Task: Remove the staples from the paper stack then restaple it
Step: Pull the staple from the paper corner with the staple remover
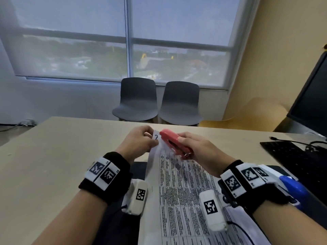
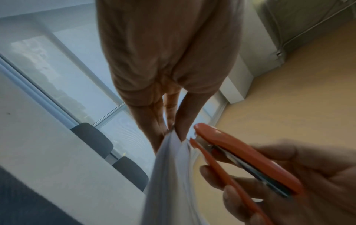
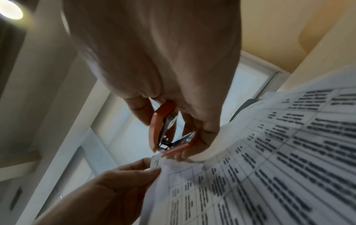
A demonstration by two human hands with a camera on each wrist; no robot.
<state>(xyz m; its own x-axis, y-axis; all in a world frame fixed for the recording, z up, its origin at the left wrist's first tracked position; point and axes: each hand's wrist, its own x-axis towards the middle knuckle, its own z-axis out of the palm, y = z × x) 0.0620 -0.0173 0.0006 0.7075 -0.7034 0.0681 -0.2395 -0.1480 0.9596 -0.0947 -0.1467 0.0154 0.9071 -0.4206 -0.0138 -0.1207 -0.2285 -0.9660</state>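
A stack of printed table sheets (image 1: 178,191) is lifted at its far corner, which bears a handwritten "2". My left hand (image 1: 141,141) pinches that corner (image 2: 174,134) between thumb and fingers. My right hand (image 1: 196,147) grips a red stapler (image 1: 174,141) around its body, with the mouth apart and pointing at the pinched corner. In the left wrist view the stapler (image 2: 240,158) sits just right of the paper edge (image 2: 169,175). The right wrist view shows the stapler (image 3: 163,130) tip right above the corner (image 3: 157,162).
The beige table (image 1: 62,156) carries a black keyboard (image 1: 297,160) and a monitor (image 1: 311,96) at the right. A blue object (image 1: 293,190) lies by my right wrist. A dark mat (image 1: 138,168) lies under the papers. Two grey chairs (image 1: 155,101) stand beyond the table.
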